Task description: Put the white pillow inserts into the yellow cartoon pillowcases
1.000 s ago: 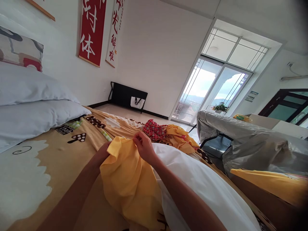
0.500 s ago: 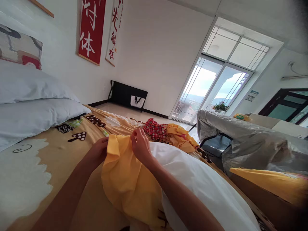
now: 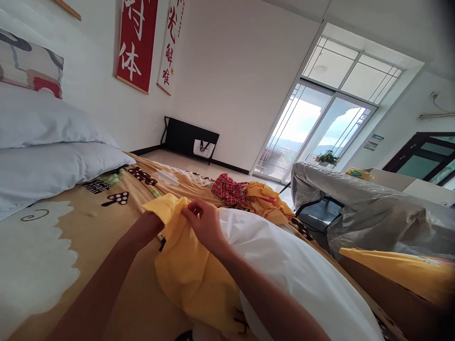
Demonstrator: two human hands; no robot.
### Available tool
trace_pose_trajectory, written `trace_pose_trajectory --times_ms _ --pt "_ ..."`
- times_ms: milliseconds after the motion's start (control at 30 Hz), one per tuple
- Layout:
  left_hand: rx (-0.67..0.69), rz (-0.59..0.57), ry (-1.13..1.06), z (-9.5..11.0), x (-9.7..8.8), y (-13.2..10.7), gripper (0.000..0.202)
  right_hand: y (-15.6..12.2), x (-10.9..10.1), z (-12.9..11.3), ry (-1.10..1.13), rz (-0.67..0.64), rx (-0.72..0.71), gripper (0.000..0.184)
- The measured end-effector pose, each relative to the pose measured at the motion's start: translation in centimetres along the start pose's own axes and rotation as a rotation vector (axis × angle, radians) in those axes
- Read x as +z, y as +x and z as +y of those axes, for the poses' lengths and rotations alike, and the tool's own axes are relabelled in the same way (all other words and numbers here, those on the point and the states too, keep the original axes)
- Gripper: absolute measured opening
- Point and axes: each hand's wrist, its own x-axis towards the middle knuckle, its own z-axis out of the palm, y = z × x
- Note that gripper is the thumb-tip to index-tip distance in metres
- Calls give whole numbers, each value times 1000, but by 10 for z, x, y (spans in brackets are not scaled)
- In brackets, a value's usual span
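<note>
Pinches yellow cloth [image 3: 199,274] with the right hand [image 3: 206,225] near white bedding [image 3: 287,260] and tucks the left hand [image 3: 147,231] under the cloth's fold, too hidden to tell if grasping.

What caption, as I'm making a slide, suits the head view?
Left hand partly hidden by yellow cloth, right hand pinching it, over a patterned blanket.

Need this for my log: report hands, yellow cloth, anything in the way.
Right hand pinching yellow cloth near its top. Left hand at cloth too, grip hidden. Cloth creased, white pillow close by; right forearm hides part of both.
</note>
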Motion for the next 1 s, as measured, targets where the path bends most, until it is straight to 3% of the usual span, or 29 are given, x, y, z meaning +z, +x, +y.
trace_pose_trajectory --times_ms 267,400,533,633,700,867,1000 --pt "12 -24 185 -10 -2 2 37 0 -6 -6 258 36 49 16" --pt "98 21 243 -12 -8 6 38 1 -10 -6 248 48 9 15" --pt "159 -125 284 -11 -7 11 27 6 -13 -3 220 95 30 15" --pt "205 -65 337 -6 2 9 33 8 -13 1 202 123 40 15" --pt "177 -17 239 0 10 3 35 8 -12 2 183 144 16 14" --pt "-17 -44 -134 17 26 -18 27 4 -10 -1 111 165 -90 9" --pt "86 5 -71 22 31 -26 32 1 -9 -5 72 179 -128 8"
